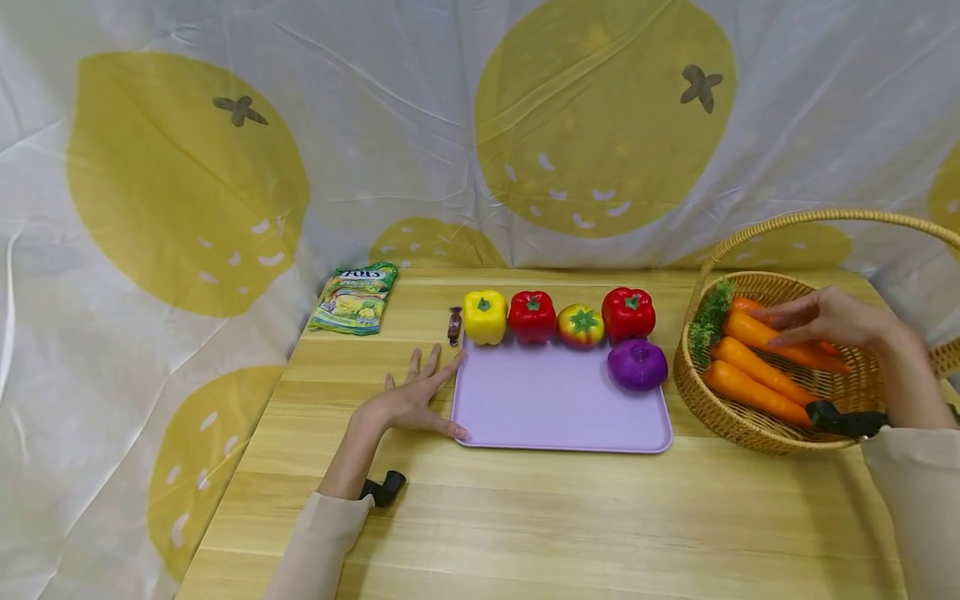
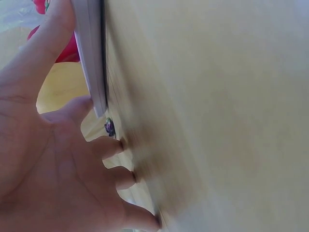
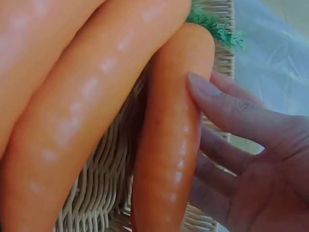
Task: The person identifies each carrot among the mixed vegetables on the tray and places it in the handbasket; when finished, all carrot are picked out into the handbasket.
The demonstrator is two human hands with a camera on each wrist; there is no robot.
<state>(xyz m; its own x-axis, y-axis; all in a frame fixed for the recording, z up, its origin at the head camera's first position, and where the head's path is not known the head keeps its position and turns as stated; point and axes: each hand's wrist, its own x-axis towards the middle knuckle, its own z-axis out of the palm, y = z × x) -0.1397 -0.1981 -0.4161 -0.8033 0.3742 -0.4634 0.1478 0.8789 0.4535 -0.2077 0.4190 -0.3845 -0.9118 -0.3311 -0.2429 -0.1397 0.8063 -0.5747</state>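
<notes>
With its fingers spread wide, my left hand (image 1: 408, 404) spans the left edge of a lilac tray (image 1: 532, 404); thumb and index finger are at its rim, and the other fingertips rest on the table. On the right, my right hand (image 1: 843, 321) reaches into a wicker basket (image 1: 693, 404) and pinches a carrot (image 3: 169, 140) between thumb and fingers. Other carrots (image 1: 757, 392) lie beside it, their green tops (image 1: 712, 317) toward the basket's left side. Along the tray's back edge sit a yellow bell pepper (image 1: 484, 318), two red bell peppers (image 1: 532, 318) and a yellow-red tomato (image 1: 581, 326).
A purple onion (image 1: 637, 365) sits at the tray's right side. Beside the yellow pepper lies a small wrapped candy (image 1: 454, 326). A green-yellow snack packet (image 1: 354, 300) is at the back left. The basket's tall handle (image 1: 825, 217) arches over it; a lemon-print curtain (image 1: 420, 125) hangs behind the table.
</notes>
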